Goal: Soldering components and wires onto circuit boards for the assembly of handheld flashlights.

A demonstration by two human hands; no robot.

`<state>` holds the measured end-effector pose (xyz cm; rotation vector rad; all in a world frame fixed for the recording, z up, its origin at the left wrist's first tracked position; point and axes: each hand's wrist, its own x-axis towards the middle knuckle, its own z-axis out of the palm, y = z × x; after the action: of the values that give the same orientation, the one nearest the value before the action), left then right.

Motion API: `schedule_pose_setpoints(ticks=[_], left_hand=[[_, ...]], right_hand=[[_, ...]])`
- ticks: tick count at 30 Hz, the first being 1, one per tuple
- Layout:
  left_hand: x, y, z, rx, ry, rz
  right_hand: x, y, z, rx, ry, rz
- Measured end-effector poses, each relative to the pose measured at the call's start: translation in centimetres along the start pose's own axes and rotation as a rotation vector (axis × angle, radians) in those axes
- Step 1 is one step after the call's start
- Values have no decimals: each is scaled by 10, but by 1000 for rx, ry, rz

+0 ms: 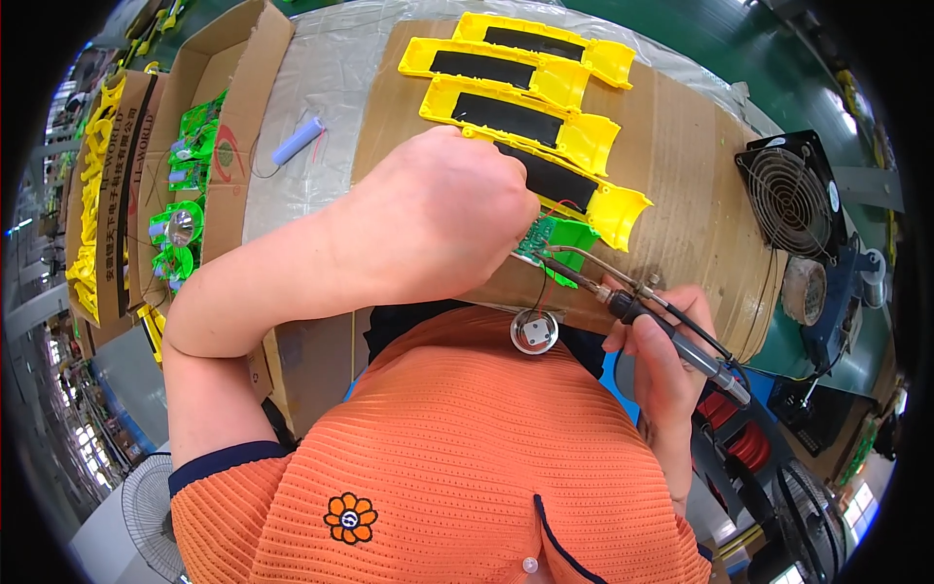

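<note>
My right hand (669, 352) grips a soldering iron (632, 313) with a thin metal tube running alongside it. The iron's tip reaches the small green circuit board (534, 237), which sits by a bright green plastic housing (570, 239). My left hand (457, 200) is closed just left of the board, knuckles up; its fingertips and whatever they hold are hidden. A thin dark wire links the board area to a round silver lamp piece (534, 332) near the cardboard's front edge. Several yellow plastic shells (623, 212) with black pads lie beyond my hands.
A cardboard sheet (696, 195) covers the table. At left, one box (229, 127) holds green assemblies and another holds yellow parts. A blue cylindrical battery (298, 142) with wires lies beside the boxes. A black fan (790, 195) and a tape roll (804, 290) stand at right.
</note>
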<state>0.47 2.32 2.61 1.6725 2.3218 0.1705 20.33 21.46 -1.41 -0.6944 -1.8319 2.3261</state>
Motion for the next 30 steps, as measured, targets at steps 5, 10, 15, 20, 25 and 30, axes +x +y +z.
schedule_pose_setpoints(ticks=[5,10,15,20,25,30], left_hand=[[0,2,0,16,16,3],[1,2,1,26,28,20],[2,2,1,-2,18,2],[1,3,1,2,43,3],[1,2,1,9,44,7],[1,4,1,38,40,11]], right_hand=[[0,-2,2,-9,-14,10],[0,1,2,-14,-15,8],[0,2,3,-22,-9,7],[1,3,4,-20,-1,3],[2,0,-5,91,-21,-45],[20,9,-25,176,116,-227]])
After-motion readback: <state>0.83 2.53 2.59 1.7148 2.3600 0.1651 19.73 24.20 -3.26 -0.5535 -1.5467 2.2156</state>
